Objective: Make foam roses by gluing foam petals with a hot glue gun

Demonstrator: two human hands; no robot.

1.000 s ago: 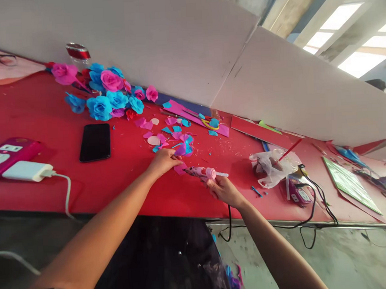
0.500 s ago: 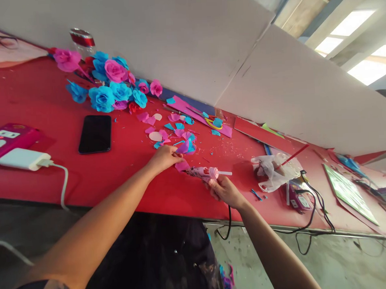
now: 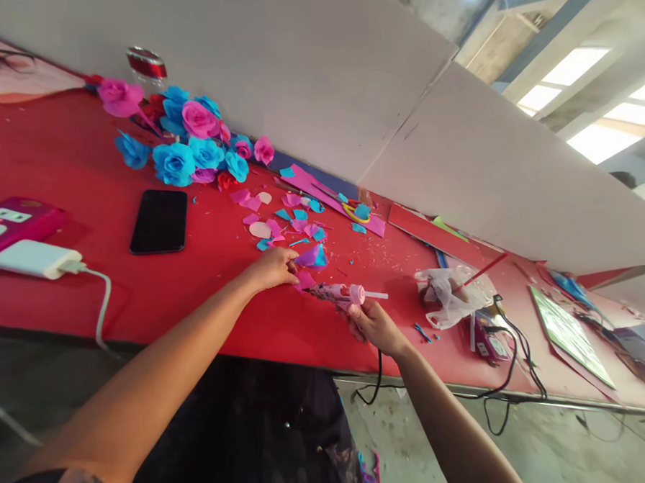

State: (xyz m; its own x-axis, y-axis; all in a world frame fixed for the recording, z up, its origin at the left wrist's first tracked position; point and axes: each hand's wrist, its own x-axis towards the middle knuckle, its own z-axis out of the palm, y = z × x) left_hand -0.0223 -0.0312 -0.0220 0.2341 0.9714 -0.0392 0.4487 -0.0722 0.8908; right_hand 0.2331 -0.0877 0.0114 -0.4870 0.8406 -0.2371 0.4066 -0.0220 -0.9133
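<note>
A pink petal [image 3: 305,279] is pinched between the closed fingertips of the left hand [image 3: 275,268] over the red table [image 3: 81,168], just beside a purple piece [image 3: 307,258]. The glue gun [image 3: 342,293] is gripped in the curled right hand [image 3: 375,327], its nozzle pointed at the petal; whether they touch cannot be told

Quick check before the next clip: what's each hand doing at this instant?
Left hand: closed, pinching a pink paper piece.
Right hand: closed around a pink glue gun, nozzle pointing toward that paper.
</note>
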